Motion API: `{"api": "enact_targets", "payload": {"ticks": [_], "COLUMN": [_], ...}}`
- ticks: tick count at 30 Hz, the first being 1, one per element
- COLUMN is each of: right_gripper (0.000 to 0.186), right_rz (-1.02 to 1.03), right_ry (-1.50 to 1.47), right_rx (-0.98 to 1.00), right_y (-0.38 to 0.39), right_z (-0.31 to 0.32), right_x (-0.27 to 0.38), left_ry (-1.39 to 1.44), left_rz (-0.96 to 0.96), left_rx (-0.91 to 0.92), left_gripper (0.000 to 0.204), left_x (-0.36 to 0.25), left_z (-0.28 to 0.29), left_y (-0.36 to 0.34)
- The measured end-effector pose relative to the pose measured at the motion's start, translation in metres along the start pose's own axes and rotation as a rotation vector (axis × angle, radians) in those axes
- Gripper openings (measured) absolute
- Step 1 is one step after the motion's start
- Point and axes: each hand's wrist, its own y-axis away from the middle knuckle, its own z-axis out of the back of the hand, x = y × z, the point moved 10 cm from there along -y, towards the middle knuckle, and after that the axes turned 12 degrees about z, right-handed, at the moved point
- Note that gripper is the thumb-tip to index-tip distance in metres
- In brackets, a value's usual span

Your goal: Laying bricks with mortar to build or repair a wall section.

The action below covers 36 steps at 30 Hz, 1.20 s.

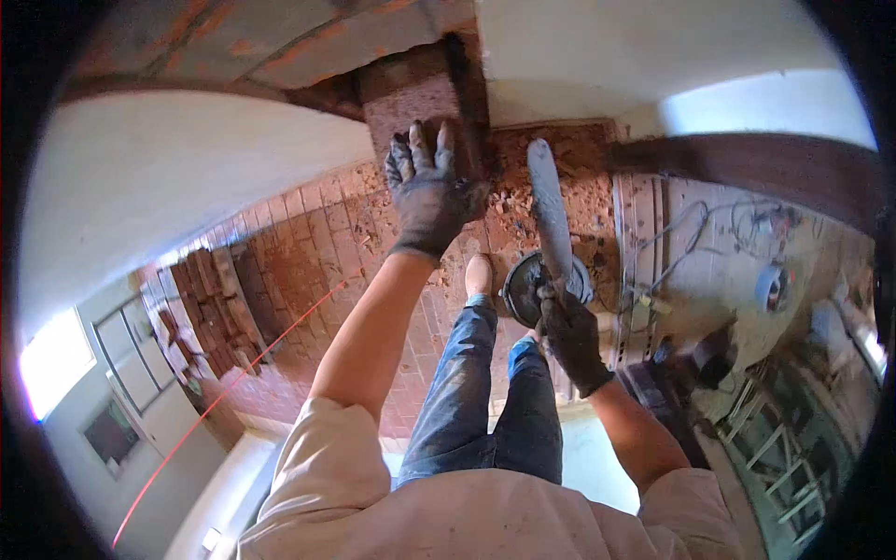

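Observation:
My left hand [429, 191], in a dirty dark glove, is high in the view, its fingers stretched out against a mottled reddish-brown brick or block [406, 93] set in a dark recess of the brick wall [233, 47]. Whether the block is loose, I cannot tell. My right hand [565, 336], also gloved, is closed round the lower end of a long flat blade tool [546, 205] smeared with grey material. Behind that hand, a round bucket [522, 290] with dark grey contents stands on the floor between my feet and the recess.
Rubble [509, 201] lies on the tiled floor [327, 317]. At left are stacked bricks [201, 313], a taut red line [224, 390] and a white door [131, 359]. At right are cables [700, 224], metal rails [630, 271], a dark beam [765, 177] and a metal frame [775, 448].

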Motion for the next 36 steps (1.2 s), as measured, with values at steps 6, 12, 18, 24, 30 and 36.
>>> {"api": "enact_targets", "payload": {"ticks": [6,12,18,24,30,36], "right_gripper": [0.024,0.023,0.029,0.037,0.039,0.035], "right_rz": [0.580,1.007,0.406,0.476,0.160,0.075], "right_ry": [0.463,0.900,0.742,0.494,0.395,0.357], "right_rx": [0.159,0.299,0.407,0.494,0.450,0.426], "right_y": [-0.076,-0.126,-0.183,-0.179,-0.175,-0.092], "right_z": [0.015,0.000,0.008,0.007,0.000,0.003], "right_x": [0.113,0.178,0.154,0.156,0.134,0.125], "left_ry": [-0.054,0.028,-0.017,-0.085,0.045,0.108], "left_rz": [0.074,0.056,0.053,0.045,0.052,-0.078], "left_rx": [-0.042,0.041,-0.026,-0.042,-0.011,-0.108], "left_gripper": [0.089,0.078,0.082,0.086,0.087,0.079], "left_x": [-0.002,-0.002,-0.001,-0.004,-0.005,-0.012], "left_z": [0.003,0.001,0.001,0.002,0.003,0.042], "left_y": [-0.018,-0.015,-0.017,-0.018,-0.020,0.013]}}
